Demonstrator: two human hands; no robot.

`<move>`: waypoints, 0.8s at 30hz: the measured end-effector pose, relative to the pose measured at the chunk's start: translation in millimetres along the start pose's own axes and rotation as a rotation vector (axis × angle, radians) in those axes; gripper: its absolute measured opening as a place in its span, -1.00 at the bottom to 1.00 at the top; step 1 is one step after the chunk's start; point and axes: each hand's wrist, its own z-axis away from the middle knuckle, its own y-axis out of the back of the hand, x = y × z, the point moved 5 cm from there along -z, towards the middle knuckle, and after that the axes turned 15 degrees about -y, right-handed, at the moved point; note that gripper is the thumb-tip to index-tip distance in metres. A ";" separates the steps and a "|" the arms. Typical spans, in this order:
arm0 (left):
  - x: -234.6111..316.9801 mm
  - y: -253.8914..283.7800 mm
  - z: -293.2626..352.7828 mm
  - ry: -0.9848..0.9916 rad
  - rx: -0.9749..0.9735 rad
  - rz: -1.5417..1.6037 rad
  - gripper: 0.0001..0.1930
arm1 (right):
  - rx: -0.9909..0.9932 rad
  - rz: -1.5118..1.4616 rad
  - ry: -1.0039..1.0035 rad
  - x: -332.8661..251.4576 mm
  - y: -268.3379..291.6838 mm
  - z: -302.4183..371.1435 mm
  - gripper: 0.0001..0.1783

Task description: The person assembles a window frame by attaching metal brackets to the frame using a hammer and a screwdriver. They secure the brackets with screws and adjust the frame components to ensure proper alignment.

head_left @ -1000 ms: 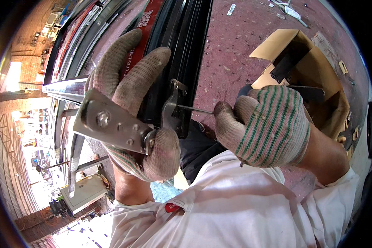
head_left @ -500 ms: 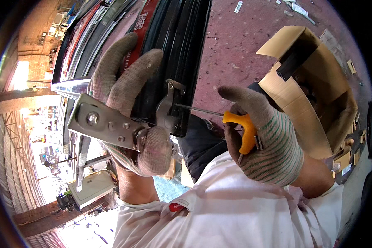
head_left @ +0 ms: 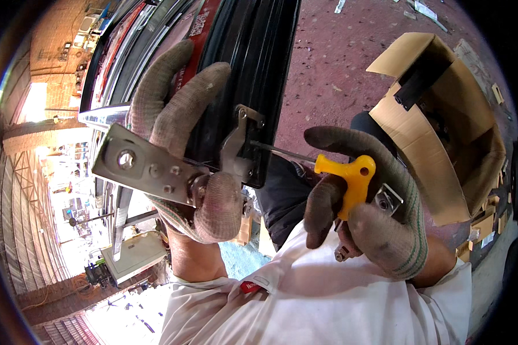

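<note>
My left hand (head_left: 181, 123), in a knitted work glove, grips a grey metal hinge (head_left: 155, 167) between thumb and fingers, two fingers stretched up along a black profile (head_left: 242, 63). The hinge's curved arm (head_left: 232, 146) reaches to the end of that profile, where a small bracket with screw heads sits. In my gloved right hand (head_left: 397, 236) is a yellow T-handle key (head_left: 358, 178), its thin steel shaft pointing left to the bracket. The shaft's tip is hard to make out. A small metal fitting (head_left: 387, 199) also rests in the right hand, partly covered by fingers.
More long profiles (head_left: 132, 52) lie beyond my left hand, one with a red strip. To the right stands an open cardboard box (head_left: 426, 144) with a black bar across it. Scraps lie on the reddish floor (head_left: 328, 69). A pale metal box (head_left: 133, 259) is at lower left.
My right hand has turned about the T-handle key, and its fingers have loosened and shifted. More of the yellow handle and the small fitting now show. The left hand keeps its grip.
</note>
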 end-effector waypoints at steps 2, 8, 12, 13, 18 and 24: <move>-0.3 -1.8 0.0 0.026 -0.024 -0.051 -0.23 | 0.036 -0.043 -0.073 -3.3 -2.0 1.6 -0.29; 1.7 -5.8 -1.7 0.027 0.019 -0.040 -0.26 | 0.097 0.020 -0.088 1.2 1.5 -10.3 -0.54; 1.1 -5.5 -1.7 0.079 -0.028 -0.145 -0.23 | 0.104 0.278 0.026 -11.2 8.9 -19.2 -0.67; -0.5 -5.5 -1.4 0.069 -0.048 -0.176 -0.21 | 0.084 0.353 0.073 -16.4 12.2 -20.9 -0.70; -8.2 -5.7 -0.7 0.009 -0.058 -0.137 -0.13 | -0.023 0.269 0.426 3.9 16.4 -38.1 -0.76; -16.6 -13.8 5.0 0.006 -0.025 0.055 -0.03 | -0.076 0.261 0.393 -6.1 22.0 -38.4 -0.80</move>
